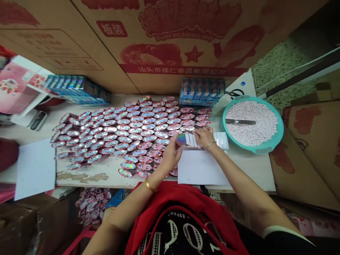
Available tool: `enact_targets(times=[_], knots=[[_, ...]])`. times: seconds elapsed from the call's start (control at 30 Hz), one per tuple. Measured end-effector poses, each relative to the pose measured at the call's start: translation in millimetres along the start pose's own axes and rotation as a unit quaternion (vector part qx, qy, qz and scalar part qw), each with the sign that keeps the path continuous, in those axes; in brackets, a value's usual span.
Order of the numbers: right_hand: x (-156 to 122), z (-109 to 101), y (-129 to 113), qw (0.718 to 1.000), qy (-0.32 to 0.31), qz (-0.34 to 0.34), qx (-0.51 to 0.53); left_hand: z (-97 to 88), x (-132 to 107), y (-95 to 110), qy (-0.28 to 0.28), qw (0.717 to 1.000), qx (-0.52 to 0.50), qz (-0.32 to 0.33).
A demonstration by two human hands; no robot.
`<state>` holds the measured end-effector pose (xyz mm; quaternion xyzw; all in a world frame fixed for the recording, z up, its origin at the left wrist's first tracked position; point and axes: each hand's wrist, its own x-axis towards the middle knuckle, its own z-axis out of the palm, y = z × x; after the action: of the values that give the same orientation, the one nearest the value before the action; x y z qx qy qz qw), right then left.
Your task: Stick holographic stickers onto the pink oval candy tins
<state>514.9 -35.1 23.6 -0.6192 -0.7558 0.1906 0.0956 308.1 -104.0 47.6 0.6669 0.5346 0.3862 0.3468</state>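
Note:
Several rows of small shiny oval candy packs (127,132) cover the white table (255,170). My left hand (171,154) is raised over their near right end, fingers pinched on a small shiny sticker (182,139). My right hand (203,136) lies beside it on a white strip of stickers (221,140), fingers curled and pressing the strip down. A white sheet of paper (199,168) lies under both wrists.
A teal basin (276,140) of small pink-white candies with a metal scoop stands at the right. Blue boxes (202,90) and scissors sit at the back, more blue boxes at the back left. Big cardboard cartons wall the rear. Another white sheet (34,168) hangs off the left.

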Motion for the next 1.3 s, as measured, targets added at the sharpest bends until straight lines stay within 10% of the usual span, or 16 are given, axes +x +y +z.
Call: enact_targets(times=[0.13,0.4,0.77,1.3], knots=[[-17,5,-41,0.974,0.097,-0.001,0.203,-38.8,-7,6,0.142,0.961,-0.192,-0.141],[-50,55,-138,0.852,-0.001,0.12,0.509,-72.8,-33,-29,0.198,0.926,-0.219,-0.236],[-33,98,-133,0.97,0.027,0.013,0.24,-74.6,-33,-93,0.1,0.973,-0.002,-0.207],[-28,109,-122,0.997,-0.057,-0.037,0.036,-58.9,-34,-101,0.047,0.951,0.238,-0.194]])
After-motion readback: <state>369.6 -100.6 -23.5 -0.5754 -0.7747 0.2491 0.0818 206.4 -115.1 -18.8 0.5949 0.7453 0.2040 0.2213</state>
